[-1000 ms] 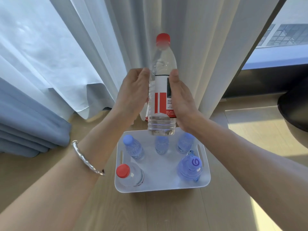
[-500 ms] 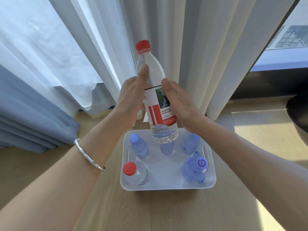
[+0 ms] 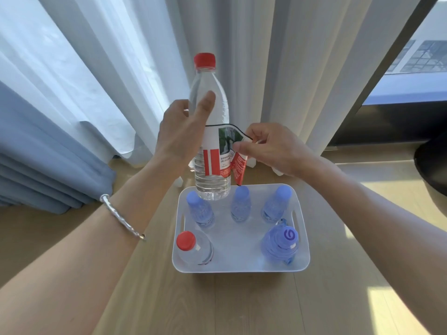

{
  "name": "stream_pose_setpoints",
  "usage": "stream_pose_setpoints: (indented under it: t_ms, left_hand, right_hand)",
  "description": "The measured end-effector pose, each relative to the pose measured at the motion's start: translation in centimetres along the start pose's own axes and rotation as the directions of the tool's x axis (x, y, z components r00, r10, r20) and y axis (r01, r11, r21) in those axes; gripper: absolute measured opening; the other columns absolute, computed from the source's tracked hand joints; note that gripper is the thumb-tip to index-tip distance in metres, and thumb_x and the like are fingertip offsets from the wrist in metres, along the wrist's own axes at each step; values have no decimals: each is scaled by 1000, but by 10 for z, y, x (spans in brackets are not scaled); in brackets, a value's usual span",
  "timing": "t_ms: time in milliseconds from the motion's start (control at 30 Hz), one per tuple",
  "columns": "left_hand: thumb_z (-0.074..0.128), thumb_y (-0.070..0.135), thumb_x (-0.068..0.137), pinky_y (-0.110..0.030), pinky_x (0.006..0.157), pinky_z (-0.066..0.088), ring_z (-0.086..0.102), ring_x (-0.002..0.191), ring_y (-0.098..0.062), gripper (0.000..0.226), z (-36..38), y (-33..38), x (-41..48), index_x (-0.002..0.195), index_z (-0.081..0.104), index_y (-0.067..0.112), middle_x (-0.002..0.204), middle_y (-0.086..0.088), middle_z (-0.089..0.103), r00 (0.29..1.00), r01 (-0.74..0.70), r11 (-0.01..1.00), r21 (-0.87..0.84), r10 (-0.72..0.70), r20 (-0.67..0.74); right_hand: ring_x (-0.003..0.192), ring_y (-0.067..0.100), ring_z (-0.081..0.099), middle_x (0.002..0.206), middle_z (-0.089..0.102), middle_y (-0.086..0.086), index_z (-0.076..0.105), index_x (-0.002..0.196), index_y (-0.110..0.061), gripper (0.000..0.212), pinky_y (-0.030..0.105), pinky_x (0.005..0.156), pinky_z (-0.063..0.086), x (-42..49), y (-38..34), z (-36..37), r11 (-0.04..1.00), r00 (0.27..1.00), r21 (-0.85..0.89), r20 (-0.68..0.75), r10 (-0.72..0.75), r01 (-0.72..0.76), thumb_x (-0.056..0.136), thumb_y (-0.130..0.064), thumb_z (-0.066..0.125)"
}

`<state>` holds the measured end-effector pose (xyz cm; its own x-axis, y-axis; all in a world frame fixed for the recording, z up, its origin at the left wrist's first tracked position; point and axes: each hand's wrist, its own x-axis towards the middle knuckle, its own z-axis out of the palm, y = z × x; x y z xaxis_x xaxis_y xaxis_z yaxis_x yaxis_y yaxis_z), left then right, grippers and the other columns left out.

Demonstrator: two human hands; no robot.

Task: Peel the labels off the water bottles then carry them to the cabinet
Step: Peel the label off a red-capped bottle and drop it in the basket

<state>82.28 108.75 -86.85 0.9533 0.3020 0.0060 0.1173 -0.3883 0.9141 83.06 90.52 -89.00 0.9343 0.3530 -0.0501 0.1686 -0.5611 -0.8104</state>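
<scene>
A clear water bottle (image 3: pixel 210 100) with a red cap stands upright in the air above the white bin (image 3: pixel 242 268). My left hand (image 3: pixel 180 134) grips the bottle from the left at its shoulder and upper label. My right hand (image 3: pixel 263 147) pinches a loose flap of the red, white and green label (image 3: pixel 219 155), pulled away to the right of the bottle. Inside the bin stand a red-capped clear bottle (image 3: pixel 191 247), three small blue-capped bottles (image 3: pixel 199 210) (image 3: pixel 240 204) (image 3: pixel 277 204) and a larger blue bottle (image 3: pixel 280 243).
White sheer curtains (image 3: pixel 254 56) hang right behind the bottle, with a blue drape (image 3: pixel 36 160) at the left. The bin sits on a light wooden floor (image 3: pixel 217 305). A dark round object (image 3: pixel 433 163) is at the right edge, below the window.
The bottle has straightened from a leftward tilt. My right hand has gone from lying against the label to pinching its edge and pulling a flap off to the right.
</scene>
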Motion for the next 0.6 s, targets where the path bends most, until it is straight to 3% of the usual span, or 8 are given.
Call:
stream_pose_setpoints:
  t_ms: [67,167,333,400,500,600]
  left_hand:
    - [59,70,75,-26,64,45,60,76,0,51,0,-1,1,101,55,26,84,16,61,999,-6,999,50,8,-37]
    - [67,65,72,-22,63,43,58,77,5,50,-1,-2,1,104,50,29,86,18,60,996,-4,998,67,10,-86]
    - [72,59,71,-17,60,41,56,74,9,53,-4,1,6,106,48,27,84,17,58,983,-19,1000,0,18,-184]
    - [73,59,70,-20,63,45,58,74,7,55,-4,4,9,106,48,26,83,17,57,975,-15,999,-36,6,-224]
    - [73,58,68,-37,80,56,63,85,-6,57,-12,9,18,105,46,24,87,16,55,957,32,991,-131,-68,-283]
    - [73,58,66,-43,87,54,61,96,-14,57,-25,8,28,101,43,25,93,14,53,935,61,973,-222,-133,-328]
  right_hand:
    - [50,-6,47,52,56,-21,59,65,-21,29,24,55,34,-1,-1,1,1000,1000,-6,12,-12,12,84,-42,66]
    - [50,2,43,53,53,-12,56,68,-9,27,26,55,36,-2,-1,-2,999,1000,51,-3,-16,16,84,-29,64]
    - [49,18,48,60,61,6,55,68,-5,17,24,52,39,-4,-9,-3,983,999,176,-32,-38,43,82,-13,61]
    - [48,11,44,60,57,6,54,68,-4,16,20,47,35,-3,-10,-4,976,997,209,-44,-58,66,82,-10,60]
    - [56,12,45,64,57,6,54,70,-3,14,25,50,33,-3,-3,-6,980,998,193,-40,-49,56,80,-10,61]
    - [46,1,44,52,54,-13,53,64,-15,13,18,46,33,-3,5,-10,988,998,148,-31,-46,50,74,-12,59]
